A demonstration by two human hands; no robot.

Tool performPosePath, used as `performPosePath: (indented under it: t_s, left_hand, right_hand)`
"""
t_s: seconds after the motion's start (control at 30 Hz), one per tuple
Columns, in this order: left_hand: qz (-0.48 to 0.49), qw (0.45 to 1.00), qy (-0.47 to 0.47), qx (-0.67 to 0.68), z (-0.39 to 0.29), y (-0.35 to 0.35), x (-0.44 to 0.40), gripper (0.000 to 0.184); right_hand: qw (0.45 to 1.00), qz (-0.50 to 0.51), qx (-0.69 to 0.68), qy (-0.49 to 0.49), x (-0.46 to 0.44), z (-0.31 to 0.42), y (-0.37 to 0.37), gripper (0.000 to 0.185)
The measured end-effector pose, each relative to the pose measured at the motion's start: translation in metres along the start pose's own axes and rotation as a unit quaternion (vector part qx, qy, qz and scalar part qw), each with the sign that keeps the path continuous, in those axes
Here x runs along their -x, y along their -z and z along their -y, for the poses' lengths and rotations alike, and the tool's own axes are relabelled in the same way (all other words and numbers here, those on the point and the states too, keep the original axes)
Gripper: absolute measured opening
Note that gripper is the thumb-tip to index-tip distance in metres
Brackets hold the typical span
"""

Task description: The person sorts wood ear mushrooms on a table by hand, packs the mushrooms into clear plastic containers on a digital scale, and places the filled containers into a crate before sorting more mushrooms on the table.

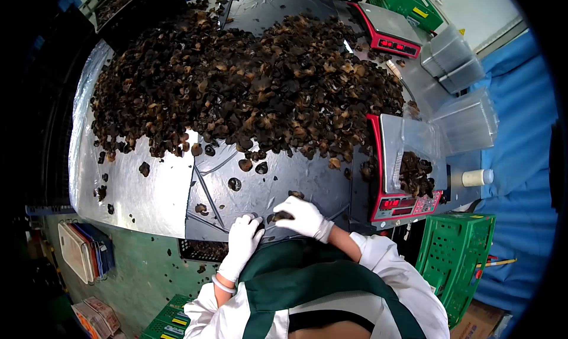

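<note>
A dark-topped table (296, 174) fills the middle of the frame, bearing a broad pile of dark brown fungus (248, 84) whose long axis runs from left to right across the upper half. A green crate (454, 238) stands at lower right, just below a red-sided scale (377, 161) carrying a clear plastic container (423, 139) with dark pieces at its lower end. At lower center, a person's gloved right hand (305, 216) reaches leftward, fingers slightly bent over a fungus piece (280, 216); whether it is gripped cannot be told. The gloved left hand (242, 239) points upward, fingers curled near the table's edge, their hold unclear. Just above the right fingers lies a small dark piece (297, 194), its long axis roughly sideways, slanting slightly down to the right.
</note>
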State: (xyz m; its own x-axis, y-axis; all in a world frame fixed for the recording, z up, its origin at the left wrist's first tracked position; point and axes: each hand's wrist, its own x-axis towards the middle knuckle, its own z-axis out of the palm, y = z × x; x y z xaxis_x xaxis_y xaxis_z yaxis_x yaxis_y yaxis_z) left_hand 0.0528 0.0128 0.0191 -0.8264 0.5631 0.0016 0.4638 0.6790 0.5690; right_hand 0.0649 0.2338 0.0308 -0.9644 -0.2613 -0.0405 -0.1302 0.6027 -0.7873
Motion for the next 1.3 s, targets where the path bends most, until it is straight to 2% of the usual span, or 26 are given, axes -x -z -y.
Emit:
performPosePath:
  t_s: [0.07, 0.17, 0.2, 0.23, 0.27, 0.3, 0.33, 0.37, 0.4, 0.43, 0.5, 0.57, 0.6, 0.63, 0.7, 0.73, 0.77, 0.83, 0.9, 0.97, 1.03, 1.1, 1.23, 1.3]
  left_hand:
    - [-0.01, 1.0, 0.012, 0.023, 0.006, -0.003, -0.001, 0.027]
    - [-0.06, 0.985, 0.046, 0.152, 0.019, -0.003, 0.003, 0.018]
    - [-0.039, 0.96, 0.126, 0.248, 0.018, 0.004, 0.004, 0.018]
    - [-0.017, 0.918, 0.202, 0.34, 0.014, 0.014, 0.004, 0.018]
    - [-0.015, 0.876, 0.238, 0.42, 0.014, 0.021, 0.004, 0.019]
    - [-0.028, 0.822, 0.255, 0.509, 0.015, 0.024, 0.004, 0.019]
    - [-0.022, 0.818, 0.25, 0.517, 0.016, 0.029, 0.004, 0.018]
    - [-0.015, 0.814, 0.246, 0.526, 0.016, 0.036, 0.005, 0.018]
    - [0.013, 0.816, 0.236, 0.528, 0.018, 0.043, 0.006, 0.018]
    - [0.081, 0.813, 0.229, 0.529, 0.025, 0.053, 0.01, 0.018]
    - [0.233, 0.889, 0.145, 0.366, 0.03, 0.085, 0.017, 0.023]
    - [0.3, 0.904, 0.184, 0.242, 0.028, 0.11, 0.023, 0.033]
    - [0.269, 0.93, 0.172, 0.184, 0.032, 0.113, 0.028, 0.038]
    - [0.207, 0.947, 0.142, 0.199, 0.049, 0.104, 0.038, 0.038]
    - [0.114, 0.934, 0.21, 0.265, 0.054, 0.102, 0.034, 0.037]
    - [0.056, 0.948, 0.189, 0.248, 0.049, 0.103, 0.022, 0.033]
    - [0.02, 0.929, 0.22, 0.296, 0.053, 0.094, 0.014, 0.033]
    - [-0.084, 0.939, 0.183, 0.277, 0.044, 0.085, -0.012, 0.034]
    - [-0.119, 0.952, 0.144, 0.242, 0.053, 0.063, -0.036, 0.038]
    - [-0.168, 0.96, 0.084, 0.205, 0.055, 0.04, -0.059, 0.042]
    - [-0.166, 0.981, 0.023, 0.099, 0.041, 0.045, -0.086, 0.05]
    - [-0.177, 0.978, 0.003, 0.107, 0.042, 0.037, -0.109, 0.054]
    - [-0.191, 0.977, -0.01, 0.099, 0.034, 0.028, -0.153, 0.059]
    - [-0.178, 0.978, -0.002, 0.106, 0.032, 0.022, -0.174, 0.065]
  right_hand:
    - [0.981, 0.063, 0.183, 0.023, 0.003, -0.006, -0.017, 0.03]
    - [0.991, 0.052, 0.123, -0.014, 0.0, -0.012, -0.016, 0.023]
    - [0.999, 0.033, 0.035, -0.01, -0.003, -0.016, -0.011, 0.021]
    - [0.991, 0.046, -0.125, -0.017, -0.005, -0.021, -0.006, 0.019]
    - [0.946, 0.106, -0.282, -0.122, -0.006, -0.025, 0.0, 0.02]
    - [0.862, 0.161, -0.427, -0.223, -0.007, -0.025, 0.006, 0.021]
    - [0.815, 0.138, -0.511, -0.236, -0.006, -0.019, 0.012, 0.019]
    - [0.816, 0.137, -0.51, -0.236, -0.006, -0.02, 0.011, 0.019]
    - [0.779, 0.122, -0.563, -0.247, -0.005, -0.021, 0.008, 0.019]
    - [0.739, 0.108, -0.614, -0.256, -0.005, -0.02, 0.008, 0.019]
    - [0.755, 0.09, -0.598, -0.254, -0.003, -0.01, 0.025, 0.018]
    - [0.825, -0.042, -0.53, -0.192, 0.003, 0.009, 0.061, 0.018]
    - [0.854, -0.124, -0.471, -0.184, 0.009, 0.019, 0.085, 0.019]
    - [0.873, -0.206, -0.406, -0.175, 0.017, 0.028, 0.11, 0.02]
    - [0.913, -0.335, -0.144, -0.185, 0.043, 0.03, 0.155, 0.022]
    - [0.905, -0.386, -0.036, -0.175, 0.057, 0.021, 0.172, 0.022]
    - [0.885, -0.431, 0.072, -0.161, 0.07, 0.013, 0.188, 0.022]
    - [0.851, -0.474, 0.182, -0.135, 0.091, -0.006, 0.209, 0.022]
    - [0.835, -0.49, 0.182, -0.171, 0.111, -0.033, 0.217, 0.022]
    - [0.834, -0.462, 0.238, -0.184, 0.125, -0.055, 0.22, 0.028]
    - [0.801, -0.438, 0.357, -0.198, 0.124, -0.043, 0.22, 0.053]
    - [0.785, -0.469, 0.362, -0.179, 0.106, -0.025, 0.218, 0.057]
    - [0.846, -0.46, 0.266, -0.044, 0.033, 0.005, 0.197, 0.052]
    - [0.921, -0.351, 0.168, -0.003, -0.011, 0.014, 0.182, 0.052]
